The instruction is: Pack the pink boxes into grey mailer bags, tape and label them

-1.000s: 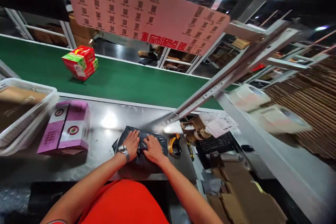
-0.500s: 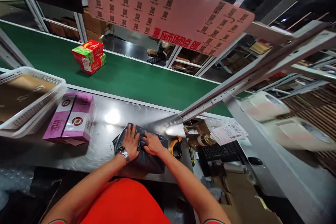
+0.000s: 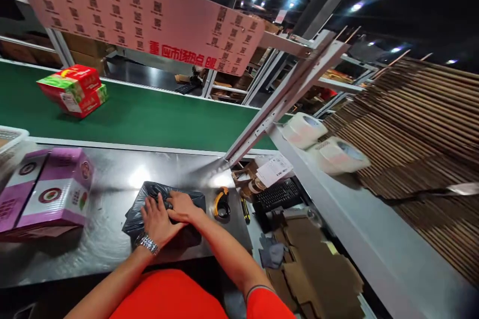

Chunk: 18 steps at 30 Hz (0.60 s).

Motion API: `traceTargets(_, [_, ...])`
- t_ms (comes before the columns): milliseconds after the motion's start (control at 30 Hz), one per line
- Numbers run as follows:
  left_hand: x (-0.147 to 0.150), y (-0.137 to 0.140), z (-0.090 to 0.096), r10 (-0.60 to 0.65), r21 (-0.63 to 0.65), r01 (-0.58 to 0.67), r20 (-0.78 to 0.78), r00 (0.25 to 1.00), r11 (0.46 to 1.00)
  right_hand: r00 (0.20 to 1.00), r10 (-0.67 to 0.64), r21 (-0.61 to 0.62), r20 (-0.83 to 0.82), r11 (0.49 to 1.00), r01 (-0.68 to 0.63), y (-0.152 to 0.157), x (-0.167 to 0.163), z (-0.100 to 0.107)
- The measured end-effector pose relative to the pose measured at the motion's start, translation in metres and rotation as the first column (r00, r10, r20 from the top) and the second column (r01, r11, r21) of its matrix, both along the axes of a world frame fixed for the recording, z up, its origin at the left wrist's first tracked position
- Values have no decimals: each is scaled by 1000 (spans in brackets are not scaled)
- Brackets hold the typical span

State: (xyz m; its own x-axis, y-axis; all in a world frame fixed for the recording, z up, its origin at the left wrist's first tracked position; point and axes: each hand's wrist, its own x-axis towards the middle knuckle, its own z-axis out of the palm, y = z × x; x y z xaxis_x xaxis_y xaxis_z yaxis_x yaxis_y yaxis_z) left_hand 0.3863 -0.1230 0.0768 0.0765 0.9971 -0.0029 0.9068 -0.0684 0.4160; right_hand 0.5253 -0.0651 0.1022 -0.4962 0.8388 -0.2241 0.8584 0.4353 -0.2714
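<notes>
A parcel wrapped in a black plastic bag [image 3: 135, 213] lies on the metal bench in front of me. My left hand [image 3: 159, 222], with a metal watch at the wrist, lies on top of it with fingers spread. Beside it, my right hand [image 3: 183, 207] has bent fingers closed on a fold of the bag; the fingertips are partly hidden. The two hands touch near the middle of the parcel. Just right of the parcel sit a yellow and black tape dispenser [image 3: 222, 205] and a yellow and black utility knife [image 3: 245, 211].
Purple and white carton [image 3: 56, 194] stands on the bench at left. Red and green boxes [image 3: 77, 90] rest on the green conveyor belt [image 3: 157, 117] behind. On the right are a keyboard [image 3: 279, 194], tape rolls [image 3: 339, 154] on a ledge, stacked cardboard [image 3: 419, 124] and a slanting metal post [image 3: 277, 104].
My view has swung right, so the scene sits further left and more stacked cardboard shows. Both hands stay on the bagged parcel, and my right hand now lies closer against the left.
</notes>
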Motion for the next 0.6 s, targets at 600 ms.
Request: traceTargets(600, [14,7,-8,-14,76,27,-165,986,997,342,-629,-16,-698,491,871,-77,157,-69])
